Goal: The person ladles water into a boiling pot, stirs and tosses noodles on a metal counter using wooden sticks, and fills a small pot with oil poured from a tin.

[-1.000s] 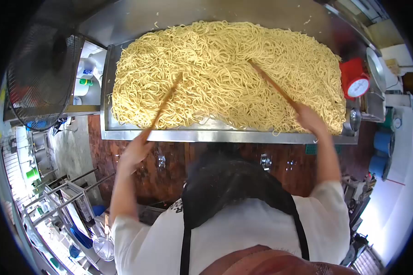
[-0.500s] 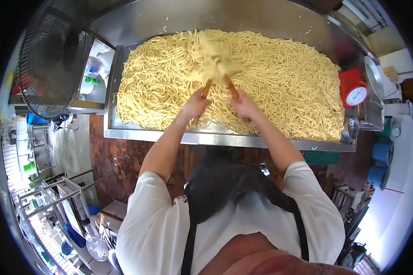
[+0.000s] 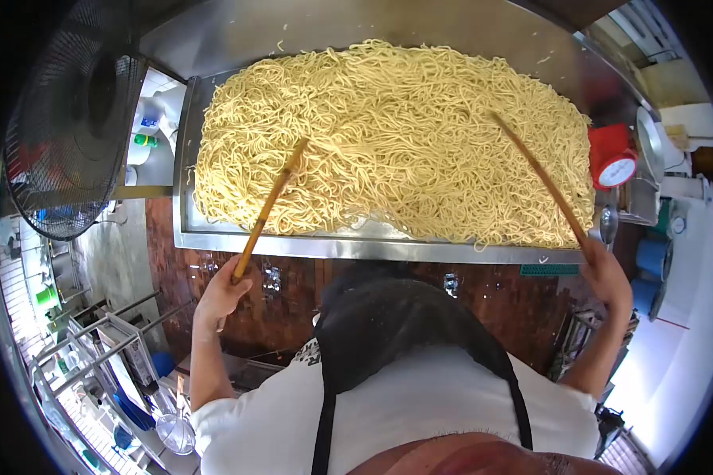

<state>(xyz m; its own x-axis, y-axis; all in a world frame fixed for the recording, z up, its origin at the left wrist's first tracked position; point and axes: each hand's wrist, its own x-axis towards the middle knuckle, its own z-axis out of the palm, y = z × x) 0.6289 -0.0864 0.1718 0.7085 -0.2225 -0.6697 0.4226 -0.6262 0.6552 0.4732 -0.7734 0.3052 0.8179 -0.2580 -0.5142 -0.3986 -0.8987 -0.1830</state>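
A thick heap of yellow noodles [image 3: 396, 142] covers most of a long metal tray [image 3: 356, 249]. My left hand [image 3: 223, 294], closed, grips one end of a long wooden stick [image 3: 271, 210]; the stick's far tip lies over the left part of the noodles. At the right, my right hand [image 3: 608, 279] is wrapped round a second wooden stick [image 3: 543, 178], which slants up and left with its tip at the noodles. Both hands are in front of the tray's near edge and wide apart. A bare patch of metal shows at the heap's near middle.
A large black fan [image 3: 75, 134] stands at the left of the tray. A red dial scale [image 3: 615, 158] is at its right end, near a metal scoop [image 3: 608, 224]. Behind on the lower left is a metal rack with a wire strainer [image 3: 174, 434]. Blue bins [image 3: 653, 257] stand far right.
My hands have moved from close together over the noodles to wide apart and nearer my body, sticks still held. The lifted clump of noodles has come down and lies spread in the heap.
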